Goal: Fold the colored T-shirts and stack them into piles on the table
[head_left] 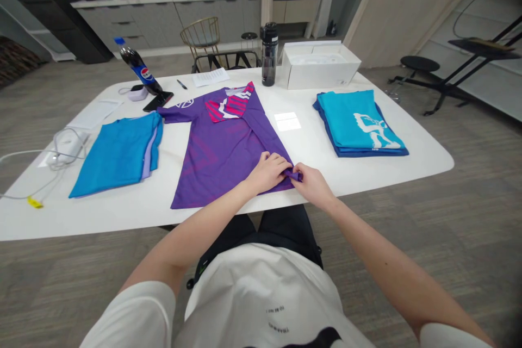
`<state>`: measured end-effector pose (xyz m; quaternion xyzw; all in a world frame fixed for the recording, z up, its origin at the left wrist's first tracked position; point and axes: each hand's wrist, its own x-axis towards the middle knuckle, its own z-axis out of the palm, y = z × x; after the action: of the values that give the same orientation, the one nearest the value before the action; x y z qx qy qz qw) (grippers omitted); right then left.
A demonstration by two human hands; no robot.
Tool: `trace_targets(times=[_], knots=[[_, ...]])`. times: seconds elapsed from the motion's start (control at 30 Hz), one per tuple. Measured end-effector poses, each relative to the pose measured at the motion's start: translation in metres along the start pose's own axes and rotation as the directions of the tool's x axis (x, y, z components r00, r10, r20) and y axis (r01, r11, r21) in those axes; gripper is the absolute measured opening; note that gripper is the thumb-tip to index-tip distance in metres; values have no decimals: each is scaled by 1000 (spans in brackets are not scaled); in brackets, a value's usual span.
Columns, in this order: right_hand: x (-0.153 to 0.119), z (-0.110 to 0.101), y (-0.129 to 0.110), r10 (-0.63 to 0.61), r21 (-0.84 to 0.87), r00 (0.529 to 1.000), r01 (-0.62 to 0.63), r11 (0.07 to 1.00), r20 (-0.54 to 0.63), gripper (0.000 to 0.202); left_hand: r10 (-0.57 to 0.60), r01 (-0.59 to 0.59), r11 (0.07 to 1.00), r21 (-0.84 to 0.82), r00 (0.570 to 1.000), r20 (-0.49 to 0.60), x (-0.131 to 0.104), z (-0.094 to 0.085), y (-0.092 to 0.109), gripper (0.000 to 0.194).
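From the head view, the purple shirt [220, 147] is spread in the middle of the worktop [359, 174], collar toward the far edge, hem by the near edge, presumably so its bottom corners fall within easy reach. I see the right hand [314, 187] with its fingers closed in a pinch on a bunched bit of the hem's right corner. The left hand [269, 173] sits just beside it, fingers bent down onto the cloth, likely steadying it; whether the thumb closes underneath, I can't tell. The folded blue garments [116, 155] toward the left edge and the turquoise-topped stack [350, 119] toward the right corner seem set aside for room. The white box [322, 76] and dark bottle [269, 60] stand by the far edge, clear of both arms.
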<state>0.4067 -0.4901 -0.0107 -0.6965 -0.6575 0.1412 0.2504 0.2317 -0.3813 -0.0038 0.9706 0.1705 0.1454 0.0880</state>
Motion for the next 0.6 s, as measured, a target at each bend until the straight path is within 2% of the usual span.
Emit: trace_targets(times=[0.1, 0.2, 0.3, 0.47, 0.6], knots=[[-16, 6, -11, -16, -29, 991, 12, 1000, -135, 16, 36, -35, 999, 19, 999, -30, -4, -4, 12, 19], [-23, 15, -17, 37, -146, 979, -67, 987, -199, 30, 8, -6, 1000, 28, 996, -88, -14, -11, 11, 26], [-24, 21, -16, 50, -180, 991, -72, 981, -125, 22, -1, 7, 999, 49, 993, -119, -28, -20, 2, 33], [-26, 15, -13, -122, -194, 991, 110, 975, -54, 26, 69, -66, 980, 188, 998, -12, -54, -31, -5, 22], [-33, 6, -13, -226, -232, 963, 257, 938, 149, 27, 23, -45, 963, 267, 996, 83, -71, -32, 2, 21]])
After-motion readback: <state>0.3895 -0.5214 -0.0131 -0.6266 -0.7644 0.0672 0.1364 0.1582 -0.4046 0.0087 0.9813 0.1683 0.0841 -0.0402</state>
